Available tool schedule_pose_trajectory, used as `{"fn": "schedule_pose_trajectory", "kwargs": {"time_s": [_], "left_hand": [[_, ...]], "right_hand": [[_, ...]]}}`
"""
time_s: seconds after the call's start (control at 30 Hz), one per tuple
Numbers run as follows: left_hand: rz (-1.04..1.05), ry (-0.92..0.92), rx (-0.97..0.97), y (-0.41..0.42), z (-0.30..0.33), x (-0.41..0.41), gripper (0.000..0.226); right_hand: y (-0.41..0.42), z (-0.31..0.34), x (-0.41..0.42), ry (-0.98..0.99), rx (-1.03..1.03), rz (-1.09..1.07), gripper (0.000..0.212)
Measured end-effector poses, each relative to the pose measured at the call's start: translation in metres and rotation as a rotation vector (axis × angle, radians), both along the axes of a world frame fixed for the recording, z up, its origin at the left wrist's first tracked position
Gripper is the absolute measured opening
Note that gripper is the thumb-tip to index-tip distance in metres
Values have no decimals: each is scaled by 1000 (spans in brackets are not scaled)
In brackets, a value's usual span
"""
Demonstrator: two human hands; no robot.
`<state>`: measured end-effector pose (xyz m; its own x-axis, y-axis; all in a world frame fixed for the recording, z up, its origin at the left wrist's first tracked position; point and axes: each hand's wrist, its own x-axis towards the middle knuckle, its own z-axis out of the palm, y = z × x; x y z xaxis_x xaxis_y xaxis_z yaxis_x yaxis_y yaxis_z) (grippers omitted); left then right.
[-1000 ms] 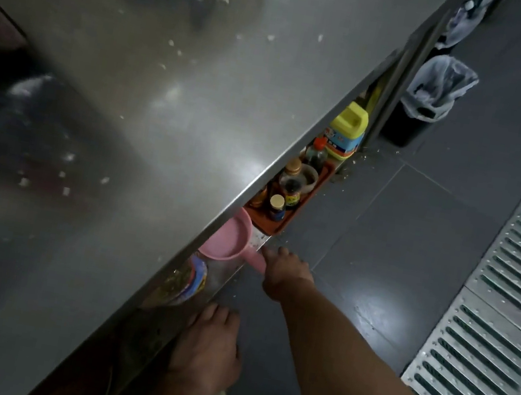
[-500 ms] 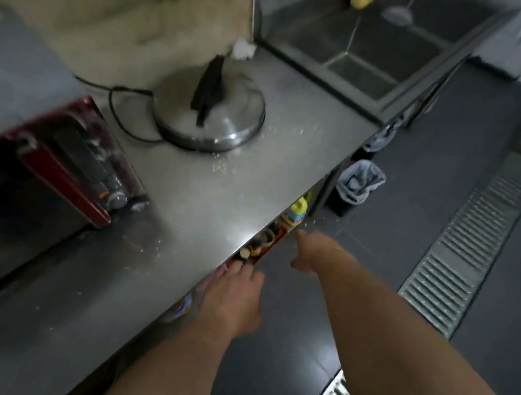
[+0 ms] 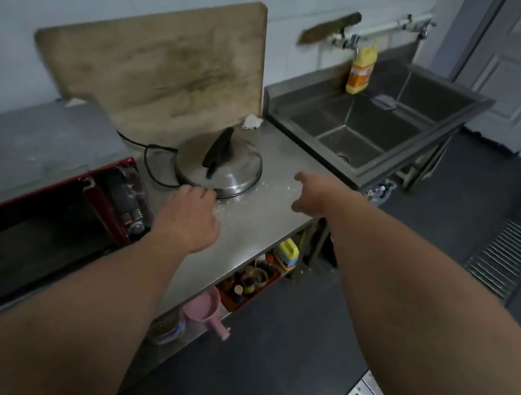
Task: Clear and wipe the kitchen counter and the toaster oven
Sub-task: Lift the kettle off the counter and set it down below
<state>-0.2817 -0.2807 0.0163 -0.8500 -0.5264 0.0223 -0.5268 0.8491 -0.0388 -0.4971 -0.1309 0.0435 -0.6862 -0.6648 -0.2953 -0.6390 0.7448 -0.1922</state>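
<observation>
Near the worktop's (image 3: 246, 229) back edge, by the corner next to the sink (image 3: 367, 136), lies a domed pot lid (image 3: 233, 164) of polished steel with a black handle (image 3: 217, 151) standing up from its crown. Probably light, stiff and slick on the dome; best taken by that handle, judging from its shape. Touching or nearly touching the lid's near rim: left hand (image 3: 191, 216), palm down, fingers loosely bent, holding nothing. Above the worktop's front edge toward the sink: right hand (image 3: 310, 194), fingers relaxed and empty. Scattered pale crumbs (image 3: 285, 187) on brushed steel between both hands, light and loose, likely easy to sweep off. At the worktop's left end, a toaster oven (image 3: 44, 194): boxy, grey dusty top, red trim, dark glass door, knobs at its right side; looks heavy and rigid. Against the wall, a large stained wooden cutting board (image 3: 157, 64), upright and leaning. No cloth visible.
</observation>
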Motion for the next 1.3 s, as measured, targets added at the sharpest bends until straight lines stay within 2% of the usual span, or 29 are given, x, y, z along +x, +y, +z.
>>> {"fn": "schedule_pose_trajectory", "kwargs": {"time_s": [0.23,0.33,0.5,0.63,0.8,1.0,1.3], "left_hand": [[6,-44,47,-22,-13,-33,51],[-24,-59,41,-48,-22,-64,46],[-22,-1,93,-104,-33,-131,45],[-56,-44,96,-151,-45,-171,49],[-21,-52,120,-203,-69,-217,42],[19,-82,163,-238,-114,-244,39],[84,-81,185,-284,-150,-271,42]], "right_hand": [[-10,-53,-2,-162,74,0,77],[-24,-72,-12,-189,85,-1,76],[-61,-93,-45,-216,98,-56,73],[-101,-106,-76,-223,74,-106,72],[-137,-135,-106,-237,36,-161,70],[-147,-163,-131,-254,91,-187,70],[-171,-190,-142,-242,11,-184,69]]}}
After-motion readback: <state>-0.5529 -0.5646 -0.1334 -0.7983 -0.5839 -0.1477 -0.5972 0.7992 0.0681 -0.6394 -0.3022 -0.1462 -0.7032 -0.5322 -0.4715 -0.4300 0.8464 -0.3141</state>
